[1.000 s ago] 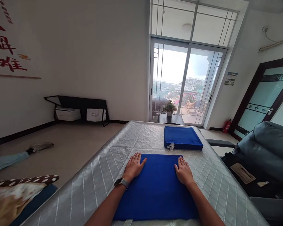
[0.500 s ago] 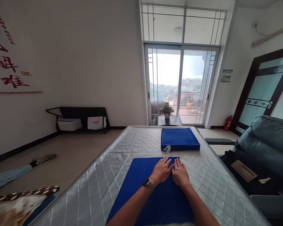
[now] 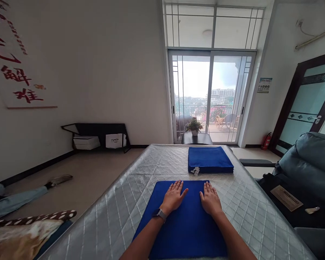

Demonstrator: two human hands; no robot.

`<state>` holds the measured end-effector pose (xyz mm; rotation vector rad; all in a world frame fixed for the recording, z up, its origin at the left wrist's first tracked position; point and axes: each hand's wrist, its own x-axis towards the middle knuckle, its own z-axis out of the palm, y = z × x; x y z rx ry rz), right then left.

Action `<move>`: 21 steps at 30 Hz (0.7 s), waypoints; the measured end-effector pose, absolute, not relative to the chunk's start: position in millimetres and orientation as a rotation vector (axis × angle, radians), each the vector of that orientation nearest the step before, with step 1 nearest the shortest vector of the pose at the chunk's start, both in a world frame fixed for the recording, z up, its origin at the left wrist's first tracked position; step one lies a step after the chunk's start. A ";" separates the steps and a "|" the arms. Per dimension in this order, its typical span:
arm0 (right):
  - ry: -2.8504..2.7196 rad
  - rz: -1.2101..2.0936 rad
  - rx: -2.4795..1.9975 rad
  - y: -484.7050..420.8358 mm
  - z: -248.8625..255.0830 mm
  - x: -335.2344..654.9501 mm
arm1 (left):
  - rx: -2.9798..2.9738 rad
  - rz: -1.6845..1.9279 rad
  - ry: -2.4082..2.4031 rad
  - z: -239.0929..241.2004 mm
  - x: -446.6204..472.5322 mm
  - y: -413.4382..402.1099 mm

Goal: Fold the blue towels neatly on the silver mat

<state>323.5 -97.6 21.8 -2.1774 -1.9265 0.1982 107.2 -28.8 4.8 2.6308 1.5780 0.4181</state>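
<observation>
A blue towel (image 3: 184, 231) lies flat on the silver quilted mattress (image 3: 119, 209) right in front of me. My left hand (image 3: 173, 196) rests palm down on its far part, fingers stretched out; a watch sits on that wrist. My right hand (image 3: 210, 198) lies flat beside it on the towel, fingers straight, a small gap between the two hands. Farther along the mattress sits a neat stack of folded blue towels (image 3: 209, 159) with a white tag at its near left corner.
A grey recliner (image 3: 311, 162) stands to the right. Another person's leg (image 3: 24, 196) stretches over the floor at left. A patterned cushion (image 3: 21, 234) lies at the lower left. A potted plant (image 3: 194, 125) stands before the sliding glass door.
My hands first came together near the towel's far right part, then spread apart again, the left sliding left. The view shifted a little.
</observation>
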 end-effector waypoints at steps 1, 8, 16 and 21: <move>-1.927 0.199 -2.178 -97.9 21.7 323.6 | 2.606 0.396 1.639 4.9 91.6 -24.9; -1.936 0.165 -2.198 -95.7 16.2 325.2 | 2.420 0.400 1.897 2.0 13.0 -11.2; -1.970 0.094 -2.251 -93.6 16.2 324.0 | 2.386 0.449 1.914 4.0 15.3 -14.0; -1.968 0.103 -2.272 -92.7 24.0 323.4 | 2.406 0.488 1.917 2.9 13.9 -14.2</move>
